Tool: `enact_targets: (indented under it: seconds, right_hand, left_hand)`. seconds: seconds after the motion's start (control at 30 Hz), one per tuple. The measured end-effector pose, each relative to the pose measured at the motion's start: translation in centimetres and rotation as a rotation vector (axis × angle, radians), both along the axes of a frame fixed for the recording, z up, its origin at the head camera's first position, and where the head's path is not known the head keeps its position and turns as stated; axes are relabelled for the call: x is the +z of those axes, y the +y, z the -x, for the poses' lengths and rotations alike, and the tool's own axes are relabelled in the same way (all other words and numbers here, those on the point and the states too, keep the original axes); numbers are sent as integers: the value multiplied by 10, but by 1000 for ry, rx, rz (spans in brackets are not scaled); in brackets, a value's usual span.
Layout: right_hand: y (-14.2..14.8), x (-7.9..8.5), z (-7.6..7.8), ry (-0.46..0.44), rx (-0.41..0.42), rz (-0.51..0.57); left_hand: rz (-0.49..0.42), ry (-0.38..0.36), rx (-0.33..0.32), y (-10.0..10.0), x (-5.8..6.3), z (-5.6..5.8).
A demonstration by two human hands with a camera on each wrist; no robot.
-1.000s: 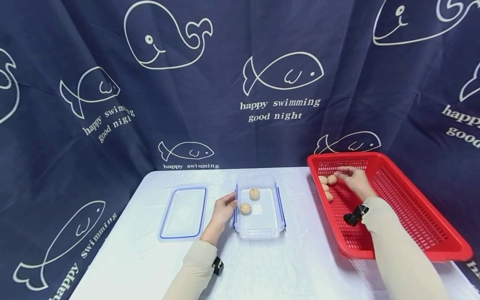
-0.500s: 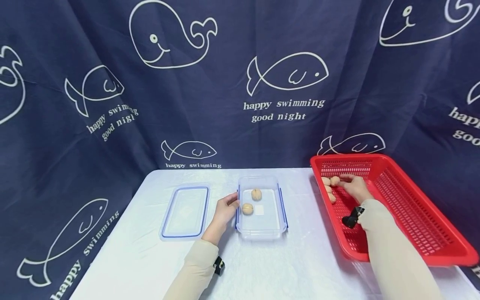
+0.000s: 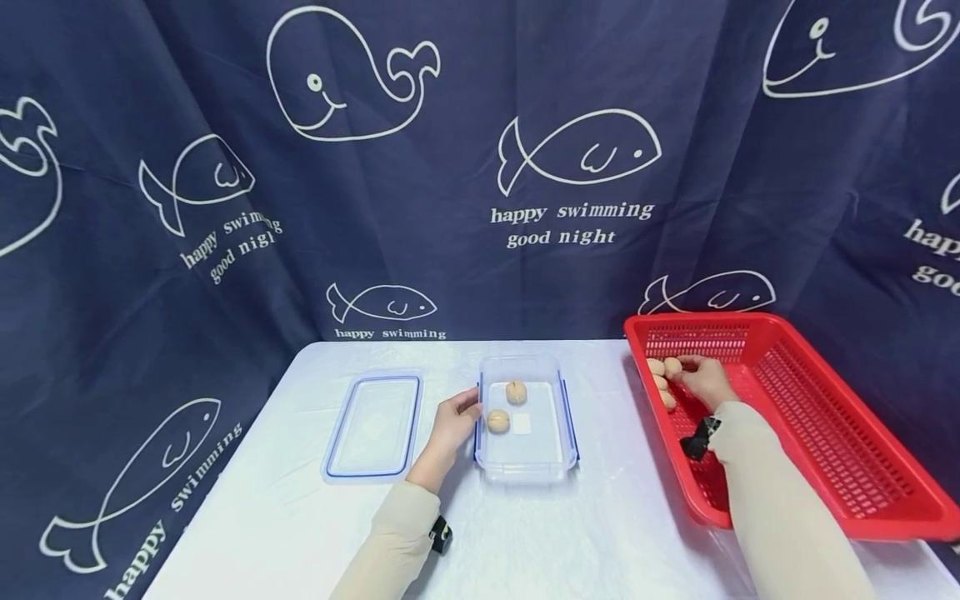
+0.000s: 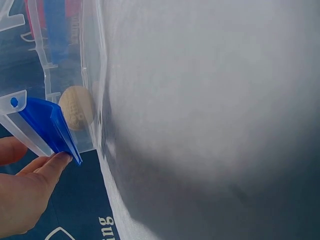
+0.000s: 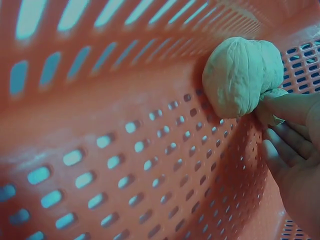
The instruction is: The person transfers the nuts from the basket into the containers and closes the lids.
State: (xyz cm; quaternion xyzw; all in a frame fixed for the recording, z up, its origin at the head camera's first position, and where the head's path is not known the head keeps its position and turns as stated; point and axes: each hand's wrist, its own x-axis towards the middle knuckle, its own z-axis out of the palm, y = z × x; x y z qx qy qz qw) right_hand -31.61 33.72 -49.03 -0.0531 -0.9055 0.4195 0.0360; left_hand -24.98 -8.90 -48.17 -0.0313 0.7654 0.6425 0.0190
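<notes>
On your left, the lid (image 3: 373,427) lies flat on the table (image 3: 517,533), near your left hand (image 3: 450,425). That hand's fingers are loosely extended and touch the blue latch (image 4: 47,125) on the left side of the box (image 3: 540,452). Inside the box sit two nuts: the nearer nut (image 3: 498,421) beside the left wall, the farther nut (image 3: 515,392) toward the back, well inside. On your right, the red basket (image 3: 813,442) has a row of three nuts (image 3: 660,382) along its left wall, toward the far corner. Just right of the farthest of these, your right hand (image 3: 708,385) pinches a fourth nut (image 3: 673,367) between thumb and fingers. You can't tell whether that nut is off the basket floor.
</notes>
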Motion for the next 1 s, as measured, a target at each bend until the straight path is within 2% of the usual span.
enact_targets:
  seconds: [0.23,0.33,0.5,0.53,0.6,1.0]
  right_hand:
    - [2,-3,0,47,-26,-59]
    - [4,-2,-1,40,-19,-47]
    - [5,5,-2,11,-9,-5]
    - [4,7,-3,10,-8,1]
    - [5,10,-4,16,-2,11]
    - [7,23,-8,33,18,-9]
  left_hand:
    - [-1,5,-5,0,-2,-1]
    - [1,13,-11,1,5,-5]
    - [7,18,-9,1,4,-3]
    - [8,19,-6,0,-1,0]
    - [8,15,-3,0,0,0]
    - [2,7,-1,1,0,-1]
